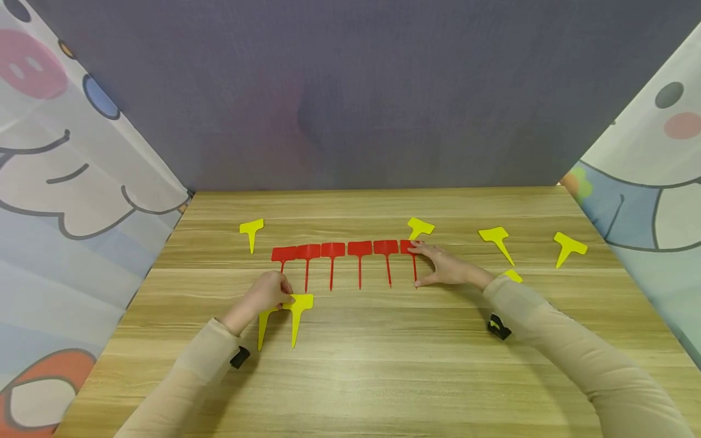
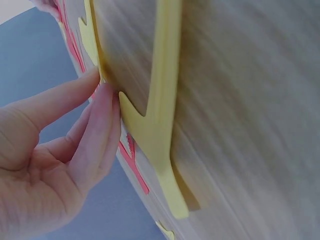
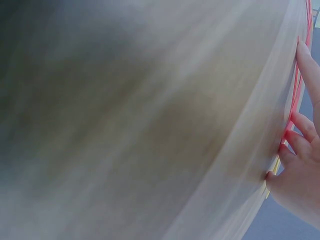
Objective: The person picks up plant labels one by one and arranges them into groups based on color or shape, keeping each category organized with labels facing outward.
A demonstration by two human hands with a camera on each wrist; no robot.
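Observation:
In the head view, several red T-shaped plant labels [image 1: 359, 248] lie side by side in a row, stems towards the person. In front of the row's left end, my left hand [image 1: 266, 291] pinches the left end of a yellow plant label [image 1: 298, 302] between thumb and fingertips. Its fingers also touch a second yellow label [image 2: 159, 120] beside it, whose head they partly hide. My right hand [image 1: 446, 267] spreads over the rightmost red label [image 1: 406, 246], fingertips on its head and thumb by the stem's tip. The right wrist view shows those fingers extended.
Other yellow labels lie scattered: one [image 1: 252, 227] at the back left, one [image 1: 420, 227] behind the row, two [image 1: 495, 236] at the right. Another [image 1: 513, 275] is partly covered by the right sleeve. A grey panel [image 1: 356, 97] bounds the wooden table [image 1: 383, 377] behind.

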